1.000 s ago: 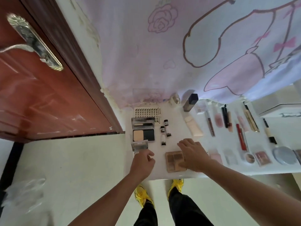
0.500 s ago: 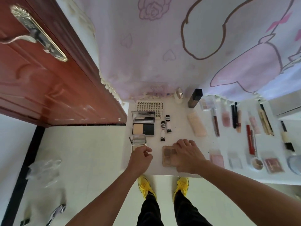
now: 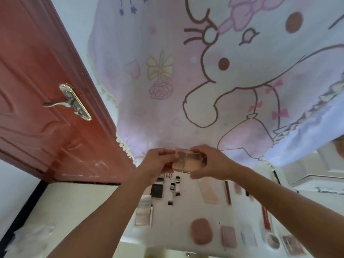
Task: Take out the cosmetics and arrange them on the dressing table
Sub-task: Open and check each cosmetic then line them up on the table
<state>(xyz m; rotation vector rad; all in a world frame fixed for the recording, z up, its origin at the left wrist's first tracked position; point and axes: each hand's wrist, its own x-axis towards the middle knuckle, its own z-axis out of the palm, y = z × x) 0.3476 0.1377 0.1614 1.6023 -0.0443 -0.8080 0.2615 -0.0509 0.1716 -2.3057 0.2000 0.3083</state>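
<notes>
Both my hands hold a brown eyeshadow palette (image 3: 189, 161) up in the air above the white dressing table (image 3: 182, 216). My left hand (image 3: 158, 162) grips its left edge and my right hand (image 3: 212, 162) grips its right edge. Below on the table lie a black compact (image 3: 157, 190), small dark-capped bottles (image 3: 172, 190), a pale palette (image 3: 143, 216), a pink oval puff (image 3: 201, 230), a pink case (image 3: 228, 236), a beige tube (image 3: 209, 192) and a red stick (image 3: 265, 216).
A red-brown door (image 3: 46, 108) with a metal handle (image 3: 72, 102) stands at the left. A pink cartoon cloth (image 3: 204, 81) hangs behind the table. Crumpled clear plastic (image 3: 31, 239) lies on the floor at lower left. A white cabinet (image 3: 316, 181) is on the right.
Both hands have lifted the brown palette off the table's front edge and raised it high. The view has tilted upward. A pink oval puff now shows on the table.
</notes>
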